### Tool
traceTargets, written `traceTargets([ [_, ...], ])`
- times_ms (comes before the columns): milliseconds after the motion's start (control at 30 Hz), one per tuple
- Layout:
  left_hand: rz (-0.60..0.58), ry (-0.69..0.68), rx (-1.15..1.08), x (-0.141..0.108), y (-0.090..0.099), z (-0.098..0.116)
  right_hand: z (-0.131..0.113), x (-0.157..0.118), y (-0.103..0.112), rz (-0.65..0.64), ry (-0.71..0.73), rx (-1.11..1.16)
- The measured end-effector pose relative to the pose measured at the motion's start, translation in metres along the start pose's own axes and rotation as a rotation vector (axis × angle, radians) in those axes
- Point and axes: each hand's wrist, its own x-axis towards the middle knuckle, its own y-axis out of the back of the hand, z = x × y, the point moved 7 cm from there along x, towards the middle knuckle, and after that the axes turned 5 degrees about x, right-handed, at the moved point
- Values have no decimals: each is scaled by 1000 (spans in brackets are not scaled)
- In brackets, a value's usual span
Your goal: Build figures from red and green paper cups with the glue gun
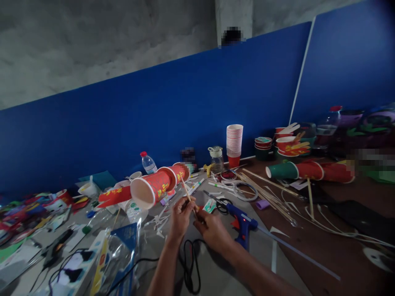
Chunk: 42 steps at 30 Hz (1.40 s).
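Two red paper cups, joined in a row and lying sideways, are held up by a thin wooden stick. My left hand pinches this stick between thumb and fingers. Close beside it, my right hand has its fingers closed at the stick's lower end; the exact grip is partly hidden. The wide open mouth of the larger cup faces left and toward me. To the right of my right hand lies a blue hot glue gun with a clear glue stick behind it. Black-handled scissors lie just beyond my hands.
A tall stack of paper cups and a glass jar stand at the back. Wooden sticks and a red and green cup assembly lie right. A power strip, black cable and plastic packaging crowd the left front.
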Motion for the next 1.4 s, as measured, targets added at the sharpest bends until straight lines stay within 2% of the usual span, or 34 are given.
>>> traceTargets([
  [267,-20,46,-22,-1,-2,-7,1,-2,-2,0,24,49],
  [500,11,-2,-79,2,5,-16,-9,-3,2,16,106,107],
  [667,179,17,-342,8,22,-32,-19,-6,6,-14,116,129],
  [767,314,19,-392,11,37,-38,-20,-8,4,-50,98,162],
  [833,350,20,-408,13,43,-41,-19,-9,1,-69,94,185],
  [1033,290,-56,-506,18,45,-39,-11,-11,-9,-143,87,221],
  [1167,251,-81,-457,15,46,-29,-13,-15,-14,-219,38,255],
  [1400,191,-60,-434,12,45,-7,-15,-21,-23,-391,-168,484],
])
